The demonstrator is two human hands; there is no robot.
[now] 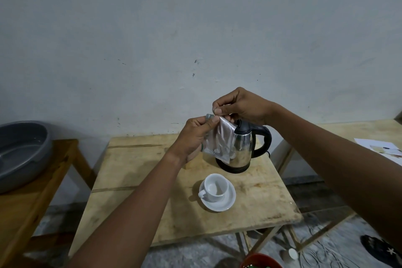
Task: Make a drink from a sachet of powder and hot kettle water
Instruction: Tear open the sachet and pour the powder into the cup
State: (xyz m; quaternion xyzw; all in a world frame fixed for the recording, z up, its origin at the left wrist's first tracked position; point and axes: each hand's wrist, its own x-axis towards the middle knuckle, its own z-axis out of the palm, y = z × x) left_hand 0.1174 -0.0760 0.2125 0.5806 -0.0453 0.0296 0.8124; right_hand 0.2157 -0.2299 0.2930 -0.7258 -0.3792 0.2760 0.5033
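A silvery foil sachet (218, 140) hangs in the air in front of the kettle. My left hand (192, 137) pinches its top left corner and side. My right hand (240, 106) pinches the top edge just beside it, thumb and forefinger closed on the foil. Behind the sachet stands a steel kettle (243, 148) with a black lid and handle, on its black base on the wooden table (134, 169). Nearer to me a white cup (215, 186) sits empty on a white saucer (226, 203), its handle pointing left.
A grey plastic basin (20, 152) rests on a wooden bench at the left. Another wooden table with papers (382, 148) stands at the right. On the floor lie a red bowl (260, 261), a white cap, cables and a black sandal (380, 248).
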